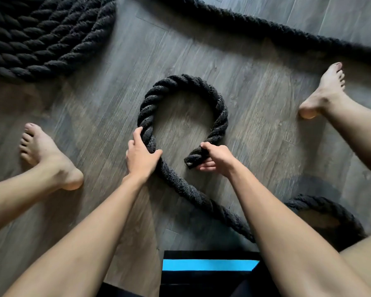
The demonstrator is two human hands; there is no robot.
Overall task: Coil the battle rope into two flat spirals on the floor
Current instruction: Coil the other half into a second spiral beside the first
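Left hand (pixel 142 157) wraps the battle rope (pixel 181 81) at the loop's left side; right hand (pixel 216 159) grips its end (fingers curled under). Rope's run disappears beneath right forearm (pixel 272 211).

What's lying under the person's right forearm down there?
The battle rope runs diagonally from the left hand and passes beneath the right forearm, then shows again as a curve on the far side. The stretch directly under the arm is hidden.
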